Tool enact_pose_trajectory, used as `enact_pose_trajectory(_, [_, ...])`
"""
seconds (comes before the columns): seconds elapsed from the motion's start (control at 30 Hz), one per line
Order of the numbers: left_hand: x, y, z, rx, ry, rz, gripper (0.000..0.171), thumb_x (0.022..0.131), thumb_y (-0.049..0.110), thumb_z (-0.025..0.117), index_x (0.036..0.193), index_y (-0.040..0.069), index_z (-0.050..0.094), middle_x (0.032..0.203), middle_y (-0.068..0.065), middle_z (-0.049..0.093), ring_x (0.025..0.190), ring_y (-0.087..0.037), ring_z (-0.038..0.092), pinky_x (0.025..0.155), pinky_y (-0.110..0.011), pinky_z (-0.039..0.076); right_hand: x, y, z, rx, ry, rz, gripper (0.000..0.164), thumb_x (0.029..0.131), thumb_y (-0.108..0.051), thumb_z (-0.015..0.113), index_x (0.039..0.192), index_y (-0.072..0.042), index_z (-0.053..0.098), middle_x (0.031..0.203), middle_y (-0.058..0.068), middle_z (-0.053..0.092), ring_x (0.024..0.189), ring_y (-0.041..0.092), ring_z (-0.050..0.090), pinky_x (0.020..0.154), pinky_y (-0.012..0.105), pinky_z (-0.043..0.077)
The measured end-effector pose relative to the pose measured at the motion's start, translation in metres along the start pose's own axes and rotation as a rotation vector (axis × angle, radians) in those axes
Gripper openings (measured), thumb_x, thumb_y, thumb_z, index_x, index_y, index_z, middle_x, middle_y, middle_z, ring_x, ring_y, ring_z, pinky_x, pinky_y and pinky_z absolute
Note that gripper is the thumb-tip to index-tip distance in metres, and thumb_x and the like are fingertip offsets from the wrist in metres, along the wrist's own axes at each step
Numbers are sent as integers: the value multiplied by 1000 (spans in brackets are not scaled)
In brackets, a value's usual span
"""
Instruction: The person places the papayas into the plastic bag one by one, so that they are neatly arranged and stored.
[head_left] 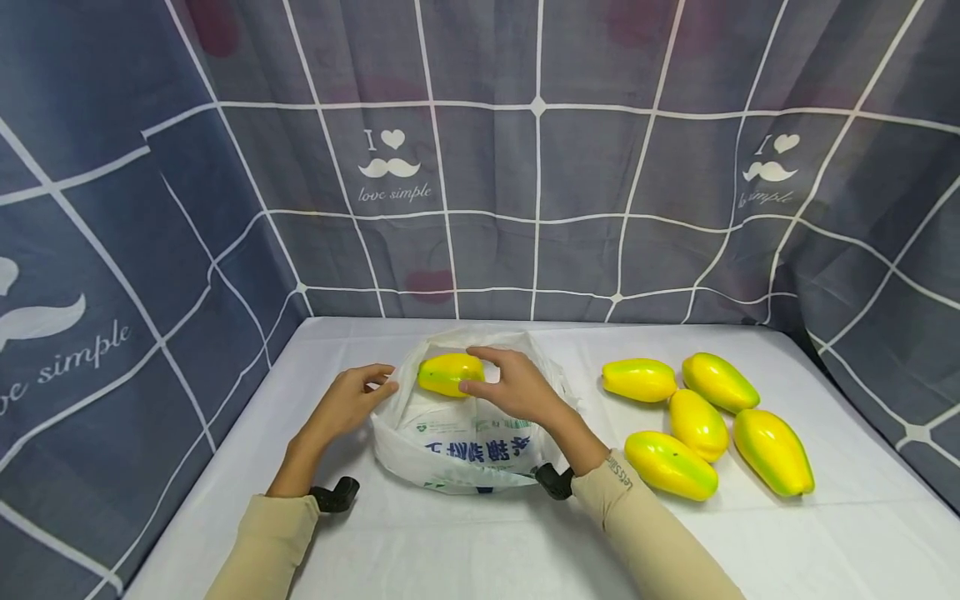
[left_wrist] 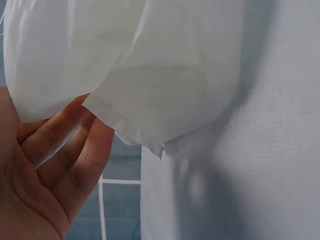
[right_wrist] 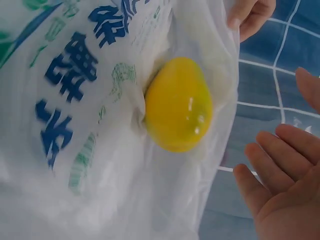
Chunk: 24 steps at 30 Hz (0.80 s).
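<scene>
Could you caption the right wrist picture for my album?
An empty right hand beside a white plastic bag, held by the left hand, with one yellow-green fruit inside.

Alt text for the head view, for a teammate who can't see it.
One yellow-green fruit sits in an open white plastic bag; a person's left hand grips the bag, the right hand is open beside the fruit. Five similar fruits lie on the white-covered table, to the right.

Head view forward-down, wrist views close, bag [head_left: 467,427] in all.
</scene>
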<state>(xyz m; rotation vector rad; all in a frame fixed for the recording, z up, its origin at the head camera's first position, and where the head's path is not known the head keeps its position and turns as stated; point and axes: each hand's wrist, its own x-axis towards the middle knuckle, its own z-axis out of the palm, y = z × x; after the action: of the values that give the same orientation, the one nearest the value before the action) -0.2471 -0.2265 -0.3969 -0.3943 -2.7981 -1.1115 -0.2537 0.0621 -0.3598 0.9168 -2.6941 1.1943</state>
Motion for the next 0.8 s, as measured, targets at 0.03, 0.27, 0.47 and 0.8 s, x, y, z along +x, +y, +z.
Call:
enact_pose_trajectory(0.03, [0, 0, 0, 0, 0, 1, 39, 97, 19, 65, 128, -5, 61, 110, -21, 68, 89, -32, 67, 79, -46, 53, -3, 0, -2, -9, -2, -8, 57, 90, -30, 73, 137, -2, 57, 137, 10, 58, 130, 28, 50, 105, 46, 40])
enact_pose_trajectory(0.27, [1, 0, 1, 5, -3, -5, 39, 97, 19, 64, 128, -4, 61, 110, -22, 68, 90, -32, 66, 81, -47, 53, -27, 2, -16, -42, 0, -41, 58, 91, -30, 73, 137, 0, 56, 138, 11, 57, 129, 28, 50, 104, 47, 41])
enact_pose_trajectory(0.47, [0, 2, 1, -6, -9, -13, 40, 97, 19, 64, 129, -5, 60, 110, -21, 68, 90, -32, 66, 79, -45, 53, -45, 8, -28, -28, 37, -30, 56, 91, -33, 72, 136, -2, 57, 137, 10, 58, 129, 29, 51, 104, 49, 40])
enact_pose_trajectory(0.8, [-1, 2, 0, 2, -15, -17, 41, 98, 19, 64, 130, -5, 59, 112, -22, 67, 90, -31, 66, 79, -44, 54, -75, 23, -43, -23, 84, 12, 59, 89, -36, 74, 137, -5, 58, 137, 8, 58, 131, 29, 49, 105, 50, 39])
